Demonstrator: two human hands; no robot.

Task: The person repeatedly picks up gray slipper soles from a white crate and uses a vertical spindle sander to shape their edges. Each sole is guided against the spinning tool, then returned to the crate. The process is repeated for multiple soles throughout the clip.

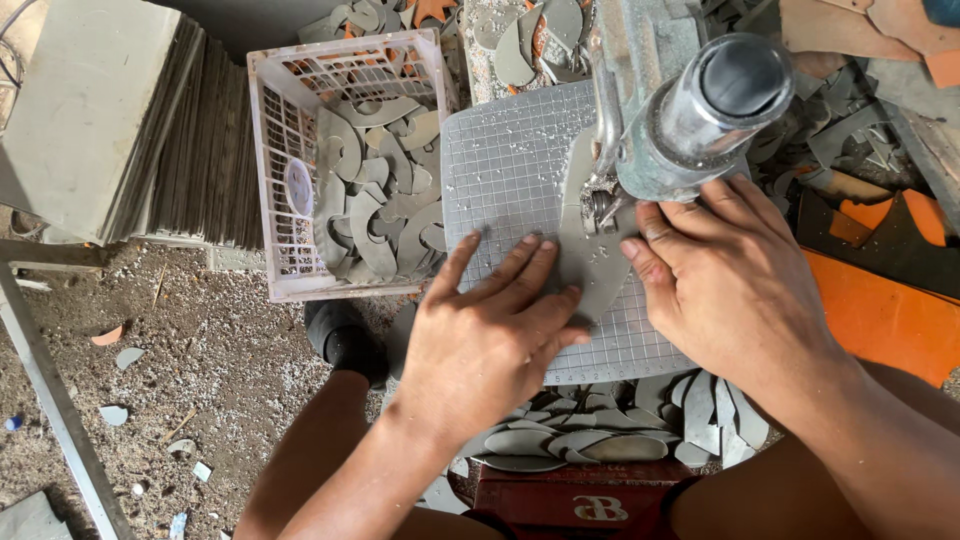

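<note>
Where both hands press, grey sole piece [590,262] mid-mat [500,170], edges clear

A gridded grey surface [500,170], dusted with pale shavings, carries a flat grey sole-shaped piece [585,265] lying directly on it under the machine's cutting head [690,110]. The left hand [485,335] and right hand [725,285] press flat on that piece. Below the surface's near edge lies a heap of cut grey pieces [600,430]. The dirt floor [200,360] to the left carries a white plastic crate [345,165] of curved grey offcuts, a stack of grey sheets [130,120] and scattered scraps.
</note>
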